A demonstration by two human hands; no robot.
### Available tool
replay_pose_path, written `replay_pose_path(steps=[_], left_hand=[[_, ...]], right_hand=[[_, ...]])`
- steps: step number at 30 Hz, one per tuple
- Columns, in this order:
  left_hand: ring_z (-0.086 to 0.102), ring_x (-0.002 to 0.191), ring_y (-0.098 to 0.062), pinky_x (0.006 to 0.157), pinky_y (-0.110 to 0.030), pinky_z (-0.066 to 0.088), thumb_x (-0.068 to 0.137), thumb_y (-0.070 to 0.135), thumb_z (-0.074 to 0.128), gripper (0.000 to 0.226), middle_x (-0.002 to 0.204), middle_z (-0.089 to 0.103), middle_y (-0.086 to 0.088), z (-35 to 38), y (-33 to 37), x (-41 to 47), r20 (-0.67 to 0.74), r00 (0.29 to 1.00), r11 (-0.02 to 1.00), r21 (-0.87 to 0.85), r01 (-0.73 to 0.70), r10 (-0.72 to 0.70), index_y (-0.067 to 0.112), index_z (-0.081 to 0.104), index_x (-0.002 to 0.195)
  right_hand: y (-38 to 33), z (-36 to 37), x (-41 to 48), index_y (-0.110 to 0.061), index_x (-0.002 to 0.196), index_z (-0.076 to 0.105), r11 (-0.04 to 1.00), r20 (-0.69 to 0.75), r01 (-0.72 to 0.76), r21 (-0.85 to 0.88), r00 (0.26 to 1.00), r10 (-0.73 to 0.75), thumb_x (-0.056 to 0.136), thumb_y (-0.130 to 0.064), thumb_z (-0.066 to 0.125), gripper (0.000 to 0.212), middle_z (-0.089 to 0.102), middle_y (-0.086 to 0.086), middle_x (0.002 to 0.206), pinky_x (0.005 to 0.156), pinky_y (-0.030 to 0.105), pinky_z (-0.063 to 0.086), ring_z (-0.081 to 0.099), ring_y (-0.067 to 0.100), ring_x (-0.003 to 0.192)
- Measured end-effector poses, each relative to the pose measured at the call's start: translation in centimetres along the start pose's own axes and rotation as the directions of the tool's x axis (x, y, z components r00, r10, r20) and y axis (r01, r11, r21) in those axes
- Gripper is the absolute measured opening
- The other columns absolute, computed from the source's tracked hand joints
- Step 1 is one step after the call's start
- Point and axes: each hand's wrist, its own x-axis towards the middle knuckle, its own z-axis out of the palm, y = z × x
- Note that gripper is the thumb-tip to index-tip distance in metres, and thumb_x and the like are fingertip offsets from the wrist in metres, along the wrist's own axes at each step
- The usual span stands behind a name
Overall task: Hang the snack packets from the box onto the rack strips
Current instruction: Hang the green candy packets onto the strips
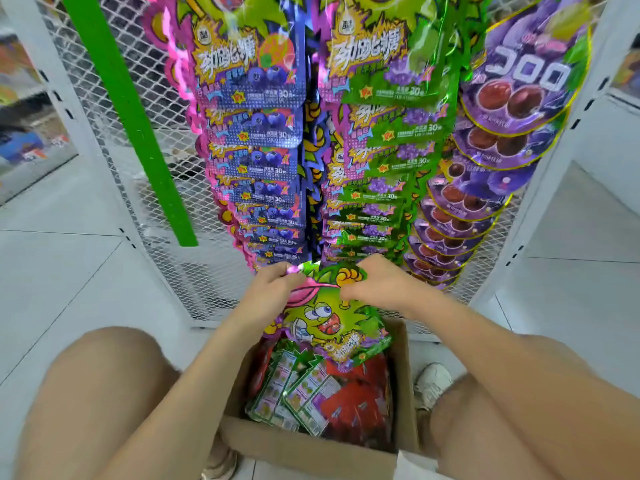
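Note:
Both hands hold one green snack packet [327, 320] with a cartoon face, up at the bottom of the hanging rows. My left hand [273, 289] pinches its top left corner, and my right hand [374, 285] pinches its top right. Below the packet stands an open cardboard box [308, 452] holding more green packets [294, 389] and red packets [360, 407]. On the rack, a column of blue packets [263, 133] hangs left of a column of green packets [384, 133].
A column of round purple packets [502, 143] hangs at the right. An empty green strip [128, 119] slants down the white mesh panel [166, 216] at the left. My knees flank the box; a white shoe [433, 382] stands beside it. White shelf posts rise on both sides.

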Motion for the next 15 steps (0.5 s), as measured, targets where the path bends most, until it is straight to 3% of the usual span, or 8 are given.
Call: replay_pose_path(steps=[1,3,5,6,8,12,15], left_hand=[[0.053,0.084,-0.021,0.069,-0.029,0.038,0.091,0.032,0.073,0.028,0.084,0.058,-0.004,-0.4,1.1,-0.4,0.058,0.995,0.996,0.026,-0.085,0.084,0.005,0.069,0.095],[0.051,0.07,-0.02,0.064,-0.029,0.039,0.09,0.037,0.076,0.029,0.069,0.055,-0.015,-1.5,3.5,-0.7,0.136,0.968,0.97,0.091,-0.225,0.212,0.01,0.07,0.08],[0.061,0.072,-0.025,0.068,-0.041,0.047,0.088,0.042,0.079,0.027,0.079,0.069,-0.024,-2.5,6.3,-0.8,0.161,0.937,0.935,0.127,-0.332,0.31,0.016,0.077,0.08],[0.065,0.072,-0.028,0.069,-0.046,0.049,0.085,0.046,0.081,0.03,0.082,0.073,-0.022,-2.9,8.2,-1.0,0.149,0.919,0.912,0.138,-0.386,0.366,0.016,0.078,0.082],[0.064,0.067,-0.024,0.067,-0.042,0.047,0.081,0.052,0.084,0.037,0.078,0.076,-0.013,-3.6,12.0,-1.2,0.1,0.884,0.868,0.166,-0.468,0.457,0.015,0.079,0.083],[0.055,0.06,-0.006,0.06,-0.02,0.04,0.087,0.046,0.083,0.032,0.066,0.069,0.0,-4.1,20.2,-2.6,0.037,0.818,0.791,0.234,-0.565,0.574,0.016,0.076,0.077],[0.052,0.061,-0.006,0.065,-0.024,0.04,0.094,0.054,0.072,0.041,0.063,0.062,0.008,-4.7,25.8,-3.3,0.066,0.786,0.749,0.264,-0.608,0.615,0.016,0.076,0.08]], right_hand=[[-0.4,-0.6,-0.7,-0.011,0.07,0.063,0.992,-0.093,0.103,-0.077,0.99,-0.11,0.083,-0.035,0.08,0.033,0.056,-0.003,0.06,0.055,0.03,0.04,0.048,0.014,0.053],[-1.7,-2.0,-1.9,-0.019,0.088,0.079,0.941,-0.233,0.275,-0.196,0.919,-0.317,0.085,-0.043,0.08,0.024,0.075,-0.009,0.079,0.079,0.026,0.053,0.067,0.003,0.074],[-3.2,-3.4,-2.9,-0.023,0.107,0.079,0.884,-0.268,0.388,-0.261,0.85,-0.453,0.09,-0.031,0.076,0.019,0.077,-0.015,0.098,0.097,0.021,0.05,0.069,-0.003,0.093],[-4.0,-4.1,-3.3,-0.021,0.112,0.078,0.869,-0.306,0.417,-0.265,0.819,-0.486,0.092,-0.023,0.074,0.021,0.075,-0.019,0.1,0.097,0.015,0.047,0.069,-0.003,0.095],[-5.9,-5.6,-4.2,-0.019,0.113,0.075,0.859,-0.434,0.454,-0.236,0.742,-0.511,0.092,-0.014,0.07,0.022,0.07,-0.021,0.096,0.082,0.002,0.042,0.07,0.002,0.086],[-10.0,-10.0,-5.4,-0.019,0.102,0.074,0.817,-0.632,0.538,-0.209,0.563,-0.532,0.089,-0.017,0.075,0.014,0.073,-0.016,0.089,0.081,0.007,0.045,0.068,0.004,0.085],[-12.7,-14.3,-6.0,-0.018,0.103,0.075,0.787,-0.68,0.545,-0.288,0.462,-0.569,0.091,-0.025,0.077,0.014,0.071,-0.015,0.087,0.077,0.006,0.042,0.064,0.002,0.088]])
